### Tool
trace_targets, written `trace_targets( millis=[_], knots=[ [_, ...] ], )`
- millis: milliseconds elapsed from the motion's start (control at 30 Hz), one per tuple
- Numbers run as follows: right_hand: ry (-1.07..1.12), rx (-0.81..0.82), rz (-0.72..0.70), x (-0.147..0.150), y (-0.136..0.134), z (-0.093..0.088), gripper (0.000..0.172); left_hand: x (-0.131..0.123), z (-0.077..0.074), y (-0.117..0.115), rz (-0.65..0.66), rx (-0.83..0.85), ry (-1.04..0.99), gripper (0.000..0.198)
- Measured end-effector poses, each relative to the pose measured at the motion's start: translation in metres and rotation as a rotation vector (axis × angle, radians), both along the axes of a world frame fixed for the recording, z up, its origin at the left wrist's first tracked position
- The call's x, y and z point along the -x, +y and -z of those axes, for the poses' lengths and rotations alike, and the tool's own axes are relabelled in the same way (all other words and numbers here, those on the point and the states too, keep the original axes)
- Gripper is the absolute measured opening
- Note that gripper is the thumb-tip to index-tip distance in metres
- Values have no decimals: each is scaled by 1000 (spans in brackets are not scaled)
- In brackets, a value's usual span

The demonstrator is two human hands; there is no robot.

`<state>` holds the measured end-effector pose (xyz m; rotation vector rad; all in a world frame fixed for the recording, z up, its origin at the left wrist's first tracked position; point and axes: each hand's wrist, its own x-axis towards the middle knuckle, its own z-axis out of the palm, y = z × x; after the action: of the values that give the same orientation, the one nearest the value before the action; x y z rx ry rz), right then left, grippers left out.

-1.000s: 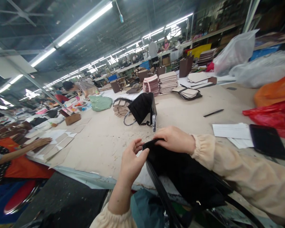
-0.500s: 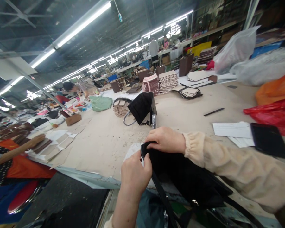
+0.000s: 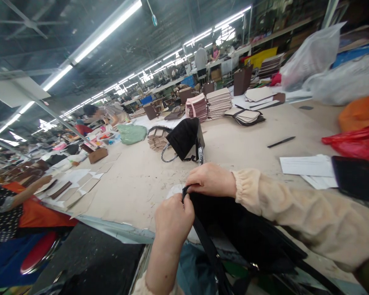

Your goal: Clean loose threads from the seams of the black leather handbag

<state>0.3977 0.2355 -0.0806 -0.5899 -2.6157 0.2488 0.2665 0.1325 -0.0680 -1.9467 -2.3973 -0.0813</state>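
A black bag [image 3: 242,233] with long straps lies open across the table's near edge, its mouth facing me. My left hand [image 3: 174,217] pinches the bag's rim at its left corner, thumb against the edge. Just beyond it, my right hand [image 3: 210,180] grips the same rim, fingers curled over it and partly hidden. A dark strap [image 3: 207,241] hangs from below my left hand toward my lap. A second black bag [image 3: 186,139], its handles wrapped in clear plastic, stands on the table ahead of my hands.
Stacked panels [image 3: 219,103] stand at the back. On the right lie a black phone-like slab [image 3: 356,178], white papers [image 3: 307,166], a dark strip [image 3: 281,142] and a red plastic bag [image 3: 359,141]. A co-worker's arm [image 3: 30,192] reaches over pieces at the left.
My left hand's thumb has closed in against the rim, and my two hands are slightly nearer each other. The view has shifted a little. At the left, the co-worker's hand has moved.
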Motion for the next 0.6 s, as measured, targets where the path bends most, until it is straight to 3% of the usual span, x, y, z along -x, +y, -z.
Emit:
trace_targets(
  millis=[400,600],
  knots=[
    [-22,-72,-6,7,-1,-4,14,-2,0,5,-9,20,88,36],
    [-109,-58,60,16,-2,-9,16,3,2,9,-18,42,109,34]
  ],
)
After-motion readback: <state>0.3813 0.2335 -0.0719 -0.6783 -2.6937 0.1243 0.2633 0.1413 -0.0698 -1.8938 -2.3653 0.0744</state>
